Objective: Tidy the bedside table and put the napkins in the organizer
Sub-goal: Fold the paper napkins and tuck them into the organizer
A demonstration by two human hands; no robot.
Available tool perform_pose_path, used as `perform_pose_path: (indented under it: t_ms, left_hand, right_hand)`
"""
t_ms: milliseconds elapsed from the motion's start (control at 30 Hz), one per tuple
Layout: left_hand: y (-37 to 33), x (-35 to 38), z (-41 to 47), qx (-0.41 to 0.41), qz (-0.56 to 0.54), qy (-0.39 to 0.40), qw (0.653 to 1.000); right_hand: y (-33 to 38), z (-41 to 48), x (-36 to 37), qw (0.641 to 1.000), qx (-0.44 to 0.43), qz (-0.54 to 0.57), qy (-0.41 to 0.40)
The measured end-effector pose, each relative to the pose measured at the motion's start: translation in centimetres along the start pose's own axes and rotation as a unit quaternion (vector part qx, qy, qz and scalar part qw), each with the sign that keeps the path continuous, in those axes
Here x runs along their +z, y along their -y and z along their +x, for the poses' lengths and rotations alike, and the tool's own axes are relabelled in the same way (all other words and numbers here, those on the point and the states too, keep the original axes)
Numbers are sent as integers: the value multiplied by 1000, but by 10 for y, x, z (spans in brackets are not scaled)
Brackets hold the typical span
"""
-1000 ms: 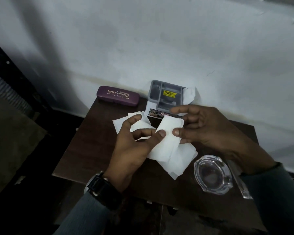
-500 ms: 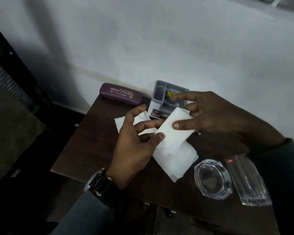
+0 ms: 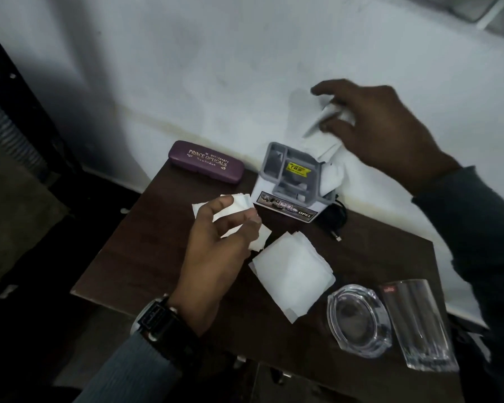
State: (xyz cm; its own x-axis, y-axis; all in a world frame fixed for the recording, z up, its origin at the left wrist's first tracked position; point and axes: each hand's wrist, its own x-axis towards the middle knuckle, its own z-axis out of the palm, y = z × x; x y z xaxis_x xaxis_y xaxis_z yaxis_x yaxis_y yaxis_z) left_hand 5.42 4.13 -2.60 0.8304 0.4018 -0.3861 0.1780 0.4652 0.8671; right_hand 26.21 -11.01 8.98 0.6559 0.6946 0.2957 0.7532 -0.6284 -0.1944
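Our right hand (image 3: 381,126) is in the upper right of the frame, above the grey organizer (image 3: 291,177), its grip closed on a folded napkin (image 3: 323,132) whose lower end hangs at the organizer's right-hand slot. Motion blur keeps us from telling whether the end is already inside. Our left hand (image 3: 216,245), at centre frame, pinches a few more napkins (image 3: 239,207) just above the counter (image 3: 146,228). A loose stack (image 3: 294,271) lies on the counter just right of that hand.

We judge the main risk to be the soft napkin buckling or catching on the slot's rim and bunching up. The light organizer could also tip or slide back if we push down hard. The ashtray (image 3: 358,321) and glass (image 3: 419,324) at lower right sit near our right sleeve and could be knocked.
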Motion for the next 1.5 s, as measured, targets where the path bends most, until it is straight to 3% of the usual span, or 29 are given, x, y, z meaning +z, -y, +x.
perform_pose_path:
  t_ms: [167,467,667,733,867,900,967,1000,1067,1233,1500]
  left_hand:
    - [-1,1,2,-10,7,15,1000]
    - [-3,-1,2,-14,17,0,1000]
    - [-12,-4,4,11,-3,-62,998]
    - [-18,-9,6,19,-22,-87,996]
    - [-26,-18,7,31,-38,-106,993]
    - [-27,-18,6,28,-43,-104,993]
    - [-26,-17,2,19,-45,-95,994]
    - [-26,-15,1,16,-41,-91,995]
    - [-26,-13,-2,14,-34,-83,996]
    - [-26,-10,-2,3,-26,-80,996]
    - [-17,-8,0,-37,7,-35,999]
  right_hand:
    - [-10,-4,36,997,-25,-53,42]
    - [-15,-2,61,995,5,-4,95]
    - [-10,-1,61,989,47,-21,137]
    - [-2,-10,50,994,54,6,94]
    - [22,-72,34,979,158,57,-114]
    - [28,-92,37,973,209,41,-90]
    - [37,-123,53,949,305,20,73]
    - [41,-134,63,932,328,26,153]
    - [50,-142,81,912,335,10,237]
    - [54,-143,99,906,346,-24,242]
    - [40,-135,97,884,371,152,239]
